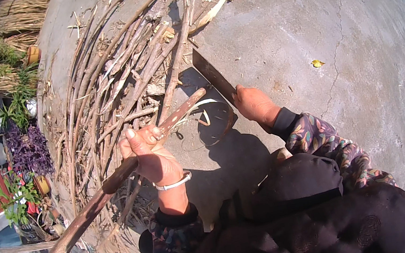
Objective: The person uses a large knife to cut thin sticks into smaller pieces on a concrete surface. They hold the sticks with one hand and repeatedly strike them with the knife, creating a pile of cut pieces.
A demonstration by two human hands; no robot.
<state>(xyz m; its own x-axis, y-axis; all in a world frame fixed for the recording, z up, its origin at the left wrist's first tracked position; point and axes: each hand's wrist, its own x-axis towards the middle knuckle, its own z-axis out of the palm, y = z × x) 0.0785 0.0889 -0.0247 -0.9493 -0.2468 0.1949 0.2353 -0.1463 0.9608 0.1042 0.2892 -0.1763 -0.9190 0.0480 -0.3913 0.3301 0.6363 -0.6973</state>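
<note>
My left hand (152, 154) is wrapped round a long, thick branch (81, 219). The branch runs from the lower left up to a blunt end beside the middle of the view, with a thin curled strip of bark or wood hanging near that end. In my right hand (254, 104) is a broad-bladed cleaver (214, 77), its dark blade pointing up and left, apart from the branch. The cleaver's handle is hidden inside my fist. Beyond both hands lies a heap of cut sticks (122, 70), some split and showing pale wood.
Grey concrete ground (281, 20) spreads to the right, with a crack and a small yellow leaf (317, 63). Along the left stand potted plants (25, 198), a purple-leaved plant (28, 149) and bundles of dry stalks (13, 19). My dark-clothed knee (298, 177) is below my right hand.
</note>
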